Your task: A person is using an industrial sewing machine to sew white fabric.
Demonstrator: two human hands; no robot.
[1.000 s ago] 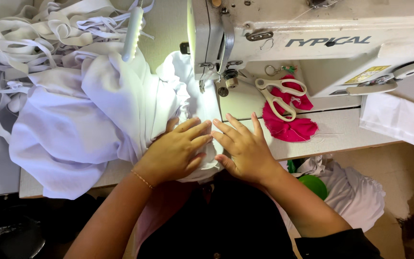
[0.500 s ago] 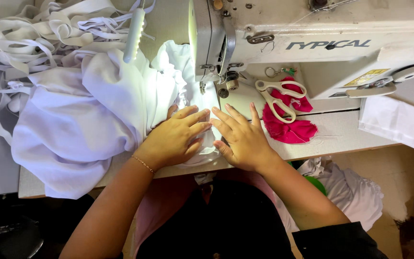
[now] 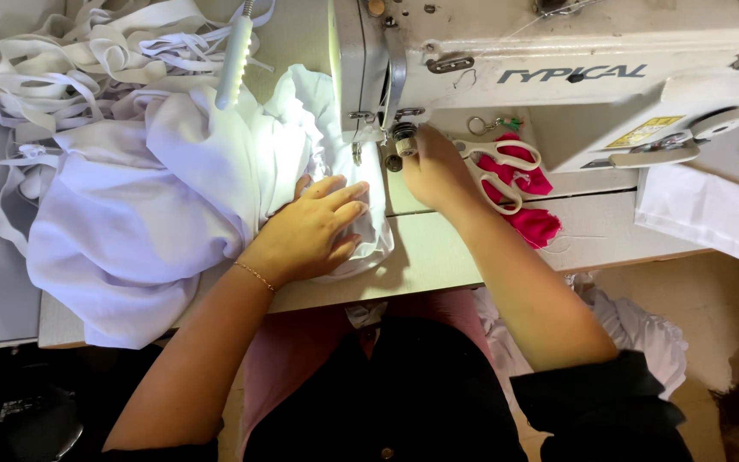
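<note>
I sit at a white sewing machine (image 3: 575,77) on a pale table (image 3: 438,248). A heap of white fabric (image 3: 156,197) lies to the left, its edge reaching under the needle area (image 3: 359,154). My left hand (image 3: 314,229) rests flat on that fabric, fingers spread toward the needle. My right hand (image 3: 434,167) reaches up behind the presser foot, its fingers at a small metal knob (image 3: 404,137) on the machine's head. Whether it grips the knob is hidden.
White-handled scissors (image 3: 498,167) lie on a pink cloth scrap (image 3: 528,205) just right of my right hand. A tangle of white straps (image 3: 79,51) sits at the back left. A folded white piece (image 3: 707,210) lies at the right. A slim lamp (image 3: 234,60) lights the fabric.
My right hand left the fabric and moved up to the knob on the machine's head. My left hand slid slightly forward and stays flat on the cloth.
</note>
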